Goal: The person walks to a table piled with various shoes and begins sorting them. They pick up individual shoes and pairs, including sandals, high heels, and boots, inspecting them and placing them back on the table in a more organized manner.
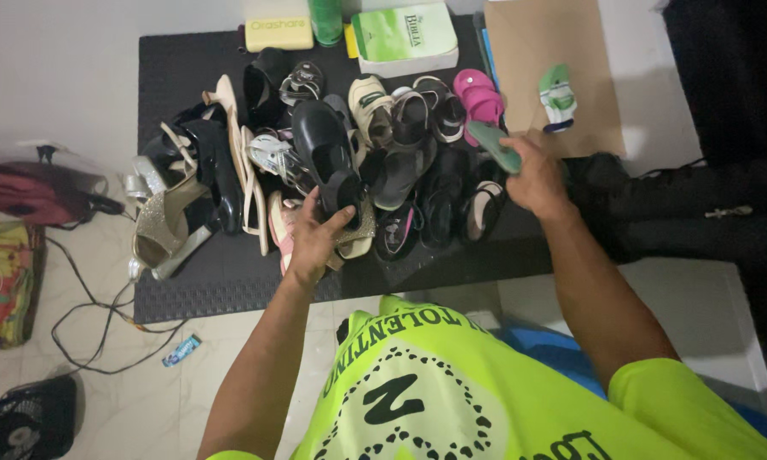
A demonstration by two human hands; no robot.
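Observation:
A heap of shoes and sandals lies on a dark foam mat [230, 273] on the floor. My left hand [314, 234] grips the heel end of a black shoe [325, 152] that lies on top of the pile. My right hand [535, 177] holds a green sandal [493, 145] just above the right side of the heap. Next to that sandal lies a pink sandal [479, 95]. Silver glitter high heels [164, 223] and black heels [206, 166] sit at the left of the pile.
A brown cardboard sheet [537, 51] with a small green-and-white shoe [558, 98] lies at the back right. A green-and-white book [405, 38], a yellow box [279, 34] and a green bottle [325, 21] stand behind the mat. Cables [85, 315], a fan [25, 417] and bags lie left.

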